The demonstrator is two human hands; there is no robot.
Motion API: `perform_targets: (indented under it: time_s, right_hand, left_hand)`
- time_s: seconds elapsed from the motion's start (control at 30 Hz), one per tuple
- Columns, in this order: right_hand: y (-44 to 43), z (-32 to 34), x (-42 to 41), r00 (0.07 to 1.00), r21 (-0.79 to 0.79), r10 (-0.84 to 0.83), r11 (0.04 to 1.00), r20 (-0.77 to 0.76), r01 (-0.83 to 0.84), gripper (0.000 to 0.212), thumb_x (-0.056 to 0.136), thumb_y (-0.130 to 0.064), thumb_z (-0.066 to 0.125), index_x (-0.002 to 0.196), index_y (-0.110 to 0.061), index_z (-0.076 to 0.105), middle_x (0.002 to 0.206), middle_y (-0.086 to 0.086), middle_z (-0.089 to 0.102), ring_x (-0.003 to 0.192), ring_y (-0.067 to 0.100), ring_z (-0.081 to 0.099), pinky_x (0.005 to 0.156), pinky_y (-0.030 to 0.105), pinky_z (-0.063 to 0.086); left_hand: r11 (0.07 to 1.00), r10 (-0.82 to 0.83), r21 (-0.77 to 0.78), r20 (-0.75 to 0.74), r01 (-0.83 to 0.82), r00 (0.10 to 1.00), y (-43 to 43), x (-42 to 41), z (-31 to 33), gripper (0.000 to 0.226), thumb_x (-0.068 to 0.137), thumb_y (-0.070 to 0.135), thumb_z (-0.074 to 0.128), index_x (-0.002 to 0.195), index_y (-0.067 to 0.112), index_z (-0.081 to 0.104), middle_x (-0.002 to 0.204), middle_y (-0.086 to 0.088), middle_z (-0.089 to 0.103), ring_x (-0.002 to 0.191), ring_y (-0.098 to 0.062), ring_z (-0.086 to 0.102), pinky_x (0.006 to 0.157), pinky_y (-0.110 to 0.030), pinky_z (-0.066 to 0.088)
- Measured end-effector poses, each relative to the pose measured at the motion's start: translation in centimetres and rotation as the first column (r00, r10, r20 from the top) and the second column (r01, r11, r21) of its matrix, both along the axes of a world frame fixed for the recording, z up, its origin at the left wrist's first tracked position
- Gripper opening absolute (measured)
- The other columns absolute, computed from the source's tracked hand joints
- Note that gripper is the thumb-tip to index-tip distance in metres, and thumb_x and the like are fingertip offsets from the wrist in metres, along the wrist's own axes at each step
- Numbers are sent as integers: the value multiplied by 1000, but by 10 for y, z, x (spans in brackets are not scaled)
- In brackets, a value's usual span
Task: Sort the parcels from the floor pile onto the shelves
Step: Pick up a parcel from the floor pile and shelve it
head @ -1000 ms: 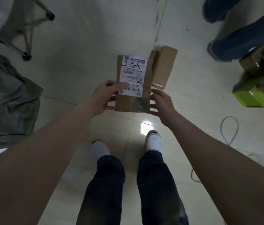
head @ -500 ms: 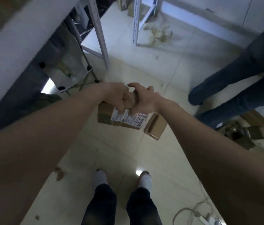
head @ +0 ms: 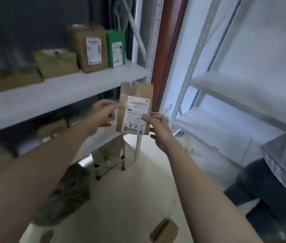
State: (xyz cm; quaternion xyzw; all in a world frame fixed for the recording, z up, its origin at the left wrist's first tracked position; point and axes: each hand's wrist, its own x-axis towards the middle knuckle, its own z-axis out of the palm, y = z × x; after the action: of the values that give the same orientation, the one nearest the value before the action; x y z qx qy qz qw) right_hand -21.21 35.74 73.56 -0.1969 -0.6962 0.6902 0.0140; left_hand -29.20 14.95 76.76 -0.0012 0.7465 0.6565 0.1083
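Note:
I hold a small brown cardboard parcel (head: 136, 95) upright in front of me, its white label with handwritten "3-2-5" facing me. My right hand (head: 158, 130) grips its lower right edge, thumb on the label. My left hand (head: 101, 114) pinches its left edge near the top of the label. The parcel hangs just in front of the right end of a white shelf (head: 54, 95). That shelf carries a tall brown box (head: 89, 48), a green box (head: 116, 48) and flatter brown parcels (head: 56, 62).
A second white rack (head: 226, 109) stands to the right, a red-brown post (head: 166, 50) between the racks. Another person in jeans (head: 270, 190) stands at the right. A folding stool (head: 110, 155), a dark green cloth (head: 68, 195) and a brown box (head: 164, 230) are on the floor.
My view has lifted from the floor to the shelves. The parcel has been raised and turned upright, label toward me, with both hands shifting their hold on its edges.

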Motion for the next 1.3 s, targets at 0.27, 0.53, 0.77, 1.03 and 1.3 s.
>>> perform_targets:
  time_s: [0.27, 0.53, 0.77, 1.03, 1.3]
  right_hand:
    - [-95, 141, -29, 937, 44, 186, 982, -296, -181, 35, 91, -31, 80, 117, -19, 60, 112, 5, 77, 95, 19, 77, 78, 37, 60]
    - [-187, 151, -26, 916, 165, 344, 935, -208, -314, 40, 88, -18, 80, 124, -22, 61, 113, 8, 78, 102, 26, 76, 95, 46, 60]
    - [-261, 139, -10, 922, 210, 375, 913, -92, -350, 34, 92, -7, 73, 121, -22, 65, 112, 9, 78, 86, 19, 74, 62, 29, 53]
    - [-324, 128, 0, 929, 183, 365, 919, -55, -350, 30, 93, -2, 66, 119, -15, 71, 56, 2, 64, 44, 16, 48, 45, 23, 37]
    - [-356, 131, 10, 921, 246, 390, 894, -19, -374, 10, 93, -4, 63, 93, -8, 72, 61, 5, 60, 47, 17, 51, 48, 24, 41]
  left_hand:
    - [983, 173, 104, -232, -153, 957, -97, 55, 152, 23, 96, 23, 67, 118, 20, 64, 108, 4, 71, 97, -17, 70, 84, -48, 60]
    - [959, 281, 10, -183, -284, 942, -186, 91, 149, 27, 92, 15, 69, 117, 20, 63, 111, 0, 72, 100, -17, 69, 84, -46, 57]
    - [945, 314, -59, -114, -322, 942, -257, 112, 126, 30, 90, 18, 71, 118, 21, 61, 110, -1, 70, 102, -19, 68, 83, -46, 58]
    - [935, 346, -63, -59, -350, 936, -325, 121, 108, 18, 95, 20, 66, 113, 20, 63, 113, -5, 72, 101, -26, 73, 86, -49, 59]
    - [951, 293, -96, -33, -295, 955, -362, 129, 103, 27, 94, 25, 67, 120, 20, 60, 112, -9, 72, 105, -29, 72, 85, -45, 59]
